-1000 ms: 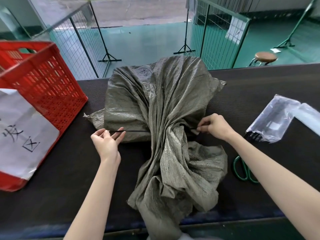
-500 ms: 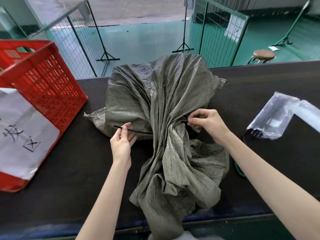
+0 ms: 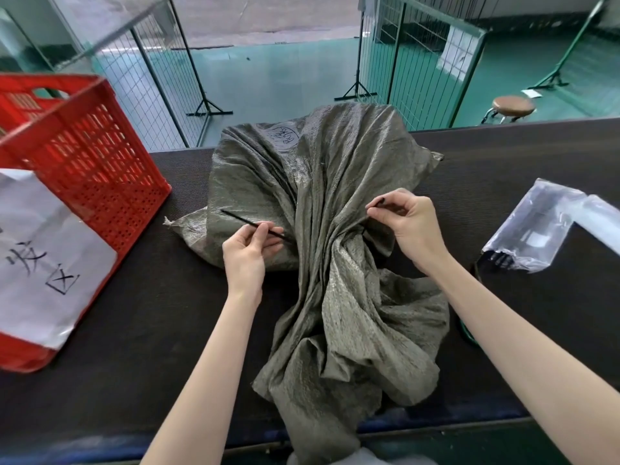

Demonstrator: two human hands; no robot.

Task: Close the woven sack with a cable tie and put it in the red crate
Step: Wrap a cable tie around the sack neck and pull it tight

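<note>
A grey-green woven sack (image 3: 335,182) lies on the dark table (image 3: 134,330), its neck gathered in the middle and the loose mouth spilling over the near edge. A thin black cable tie (image 3: 241,222) passes under the gathered neck. My left hand (image 3: 248,253) pinches its left part, whose tip sticks out up-left. My right hand (image 3: 409,223) pinches the other end, raised just right of the neck. The red crate (image 3: 90,156) stands at the table's left with a white paper sign on its front.
A clear plastic bag (image 3: 543,226) with more black ties lies at the right. Green-handled scissors (image 3: 469,330) peek out beside my right forearm. Wire-mesh fence panels (image 3: 419,62) and a round stool (image 3: 513,107) stand on the green floor beyond the table's far edge.
Both hands have come inward toward the sack's neck. The tie, stretched flat a second ago, now bends up around the neck, with its right end lifted above the fabric.
</note>
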